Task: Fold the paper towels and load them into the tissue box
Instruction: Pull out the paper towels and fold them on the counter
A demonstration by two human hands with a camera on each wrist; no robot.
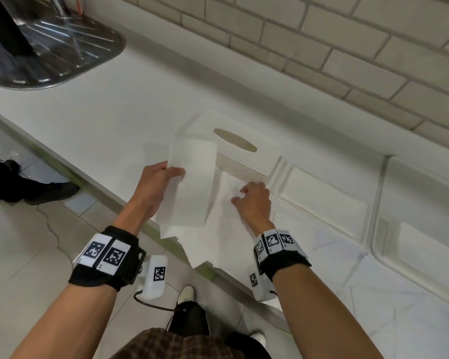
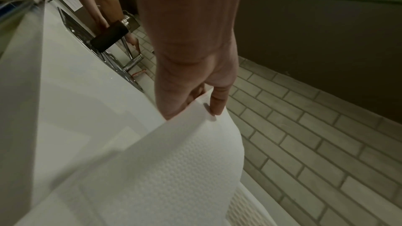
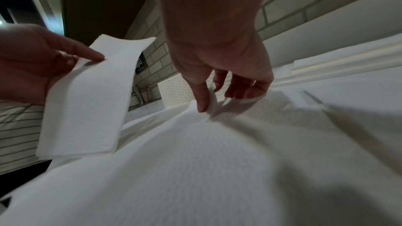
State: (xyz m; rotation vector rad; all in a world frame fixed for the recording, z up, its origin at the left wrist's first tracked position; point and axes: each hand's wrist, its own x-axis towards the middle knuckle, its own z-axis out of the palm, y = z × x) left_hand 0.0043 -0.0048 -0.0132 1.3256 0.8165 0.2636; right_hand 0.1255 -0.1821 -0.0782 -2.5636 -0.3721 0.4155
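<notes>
My left hand (image 1: pixel 163 177) pinches a folded white paper towel (image 1: pixel 189 185) by its left edge and holds it above the counter, in front of the white tissue box (image 1: pixel 246 156). The box stands near the wall, its oval slot (image 1: pixel 235 139) facing up. My right hand (image 1: pixel 249 198) pinches up the far edge of an unfolded paper towel (image 1: pixel 223 229) that lies flat on the counter just before the box. In the right wrist view the thumb and forefinger (image 3: pixel 203 97) nip a small ridge of that sheet (image 3: pixel 195 152). The folded towel (image 3: pixel 91 95) hangs at the left.
A steel sink drainboard (image 1: pixel 62 47) lies at the far left of the white counter (image 1: pixel 101 104). More flat paper towels (image 1: pixel 347 268) cover the counter to the right, beside a moulded white tray (image 1: pixel 329 193). A brick wall (image 1: pixel 347 47) runs behind. Another person's feet (image 1: pixel 49 190) stand on the floor at left.
</notes>
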